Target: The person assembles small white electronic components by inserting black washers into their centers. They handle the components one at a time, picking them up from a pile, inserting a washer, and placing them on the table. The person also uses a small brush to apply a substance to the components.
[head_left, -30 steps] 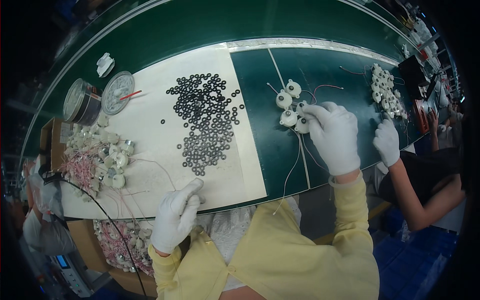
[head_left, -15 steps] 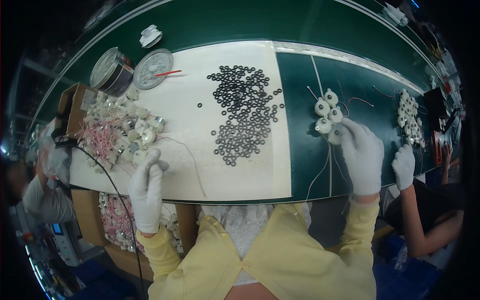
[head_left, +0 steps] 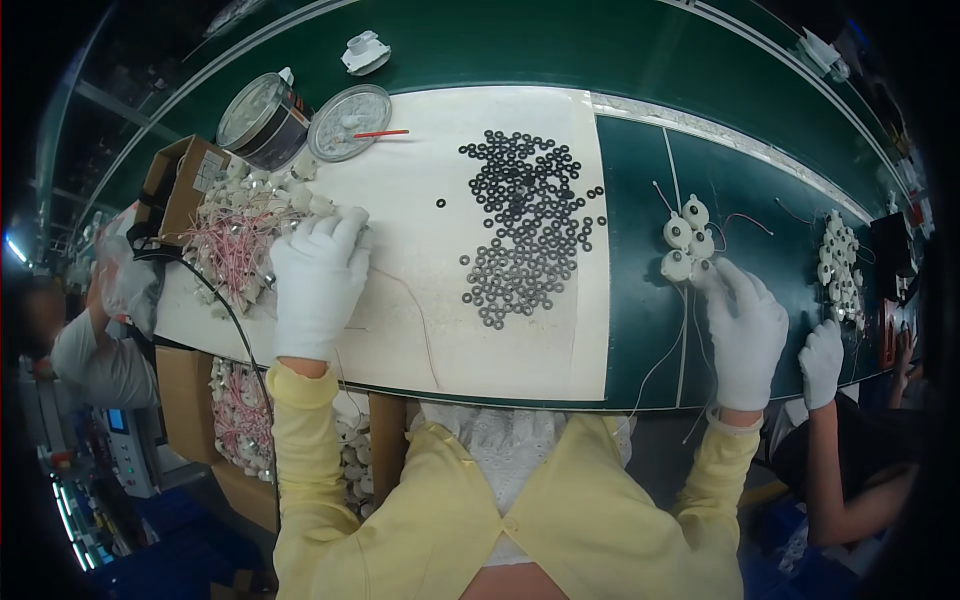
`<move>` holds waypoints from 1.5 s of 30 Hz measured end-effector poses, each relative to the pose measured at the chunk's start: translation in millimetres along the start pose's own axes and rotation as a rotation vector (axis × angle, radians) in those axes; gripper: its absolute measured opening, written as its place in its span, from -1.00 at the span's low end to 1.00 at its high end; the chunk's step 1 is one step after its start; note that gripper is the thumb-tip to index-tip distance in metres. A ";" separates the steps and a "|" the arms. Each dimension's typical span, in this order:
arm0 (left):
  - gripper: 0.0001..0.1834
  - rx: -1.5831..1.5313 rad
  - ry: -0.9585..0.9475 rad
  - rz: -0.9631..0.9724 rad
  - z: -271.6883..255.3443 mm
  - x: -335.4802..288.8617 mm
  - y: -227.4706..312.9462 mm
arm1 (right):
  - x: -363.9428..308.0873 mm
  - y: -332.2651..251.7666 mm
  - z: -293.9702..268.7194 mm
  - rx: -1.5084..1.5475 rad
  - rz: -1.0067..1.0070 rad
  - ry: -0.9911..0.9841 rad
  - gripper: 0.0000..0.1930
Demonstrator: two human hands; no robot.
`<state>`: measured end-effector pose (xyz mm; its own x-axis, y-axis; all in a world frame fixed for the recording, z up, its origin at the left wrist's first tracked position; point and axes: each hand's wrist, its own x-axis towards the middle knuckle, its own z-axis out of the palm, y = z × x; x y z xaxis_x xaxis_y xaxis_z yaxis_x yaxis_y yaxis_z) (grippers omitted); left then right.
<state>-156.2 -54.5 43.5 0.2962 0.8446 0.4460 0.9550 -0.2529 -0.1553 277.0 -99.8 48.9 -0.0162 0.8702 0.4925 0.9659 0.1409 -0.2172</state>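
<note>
Right hand [head_left: 745, 335]: fingers bent against the near end of the white round parts [head_left: 677, 233] clustered on the green counter [head_left: 637, 330]; can't tell if clamped. Left hand [head_left: 320, 285]: fingers curled close together at the wired pile [head_left: 235, 245], grip hidden from here. Black rings [head_left: 525, 240] between. Best: light fingertips, parts level, wires [head_left: 685, 308] untangled.

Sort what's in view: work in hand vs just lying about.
Work in hand, by the look of it:
- left hand, at the parts pile
- right hand, at the parts cluster
- black rings, probably; neither hand is on them

Apparently just lying about:
- tub
- dish
- red stick
- white piece
</note>
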 end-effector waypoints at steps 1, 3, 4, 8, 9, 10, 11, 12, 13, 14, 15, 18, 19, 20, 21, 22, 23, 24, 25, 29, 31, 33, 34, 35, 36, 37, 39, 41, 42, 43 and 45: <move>-0.75 -0.039 -0.007 0.010 -0.8 -1.1 5.4 | -2.4 -1.4 -3.2 0.022 0.023 0.007 -0.80; -0.74 -0.117 -0.024 0.031 -9.0 -10.2 22.3 | -8.0 -1.4 -7.3 0.072 0.061 0.012 -0.80; -0.73 -0.143 -0.039 0.046 -10.9 -13.6 29.0 | -11.0 -0.3 -7.8 0.097 0.076 0.008 -0.81; -0.72 -0.104 -0.002 0.097 -20.2 -20.6 43.6 | -17.6 -2.7 -12.2 0.143 0.069 0.073 -0.80; -0.73 -0.094 0.045 0.122 -24.8 -15.2 42.3 | -17.4 -3.8 -14.2 0.132 0.038 0.084 -0.79; -0.73 -0.092 0.044 0.138 -24.7 -14.0 40.8 | -16.7 -5.1 -16.8 0.121 0.007 0.094 -0.77; -0.72 -0.090 0.042 0.154 -24.3 -12.7 39.3 | -16.9 -6.7 -17.5 0.109 -0.025 0.103 -0.76; -0.72 -0.096 -0.007 0.160 -18.6 -15.3 37.2 | -16.7 -9.0 -17.3 0.120 -0.036 0.093 -0.75; -0.71 -0.102 -0.055 0.165 -13.0 -18.6 36.3 | -16.3 -12.1 -16.3 0.132 -0.046 0.083 -0.74; -0.70 -0.064 -0.077 0.140 -8.6 -25.4 37.3 | -16.8 -15.8 -15.2 0.143 -0.057 0.072 -0.72; -0.70 -0.029 -0.097 0.114 -4.2 -33.8 38.6 | -17.5 -20.7 -12.4 0.191 -0.058 0.065 -0.70; -0.68 -0.133 -0.098 0.109 -8.9 -31.6 43.5 | -20.0 -47.4 -8.2 0.218 -0.174 0.073 -0.70; -0.67 -0.203 -0.087 0.121 -11.3 -27.8 45.9 | -22.3 -55.7 -6.5 0.271 -0.189 0.008 -0.72; -0.66 -0.252 -0.008 0.117 -9.9 -23.9 48.0 | -24.4 -62.2 -4.1 0.325 -0.205 -0.057 -0.74; -0.65 -0.302 0.071 0.112 -7.9 -18.6 48.8 | -27.3 -65.7 3.6 0.350 -0.206 -0.170 -0.78; -0.64 -0.351 0.150 0.107 -5.9 -13.4 49.0 | -29.4 -70.2 12.0 0.371 -0.223 -0.154 -0.78; -0.64 -0.411 0.111 0.013 1.2 -10.4 47.3 | -30.9 -75.3 20.7 0.391 -0.240 -0.138 -0.78; -0.64 -0.468 0.074 -0.087 12.6 -10.3 44.2 | -32.0 -78.5 28.3 0.412 -0.263 -0.124 -0.78; -0.64 -0.522 0.039 -0.186 20.4 -11.3 42.2 | -33.8 -79.0 35.3 0.423 -0.257 -0.128 -0.77; -0.72 -0.693 -0.025 -0.387 22.4 -12.9 48.1 | -30.9 -78.3 40.5 0.435 -0.220 -0.153 -0.76; -0.75 -0.711 -0.112 -0.421 7.4 -12.7 58.7 | -31.1 -75.6 42.9 0.430 -0.233 -0.143 -0.75; -0.73 -0.831 -0.117 -0.397 9.9 -19.9 51.3 | -32.5 -72.7 44.3 0.447 -0.228 -0.151 -0.73; -0.71 -0.887 -0.119 -0.389 10.0 -22.7 47.9 | -33.5 -71.5 44.5 0.459 -0.227 -0.156 -0.72; -0.71 -0.891 -0.153 -0.446 10.2 -21.2 47.1 | -34.4 -70.1 44.4 0.470 -0.221 -0.172 -0.71; -0.70 -0.892 -0.182 -0.503 10.3 -16.6 45.7 | -34.5 -68.8 44.2 0.481 -0.218 -0.185 -0.70; -0.70 -0.893 -0.212 -0.560 9.7 -13.7 44.9 | -34.5 -68.3 43.9 0.492 -0.214 -0.198 -0.69; -0.70 -0.763 -0.169 -0.364 8.1 -11.3 45.1 | -34.8 -68.7 43.5 0.502 -0.212 -0.202 -0.68; -0.71 -0.554 -0.172 -0.226 4.6 -9.4 44.9 | -34.6 -67.9 44.3 0.511 -0.212 -0.207 -0.66; -0.72 -0.412 -0.197 -0.187 0.4 -11.1 44.9 | -35.1 -67.0 44.3 0.514 -0.214 -0.215 -0.66; -0.72 -0.271 -0.219 -0.147 -1.4 -10.9 44.4 | -35.1 -65.9 44.5 0.518 -0.215 -0.222 -0.65; -0.71 -0.456 -0.322 -0.303 1.3 -8.6 41.7 | -33.5 -65.0 45.3 0.522 -0.218 -0.236 -0.65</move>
<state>-119.0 -71.7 32.1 0.0590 0.9918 0.1131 0.9285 -0.0962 0.3588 203.1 -116.7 8.3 -0.3141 0.8678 0.3850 0.6804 0.4886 -0.5463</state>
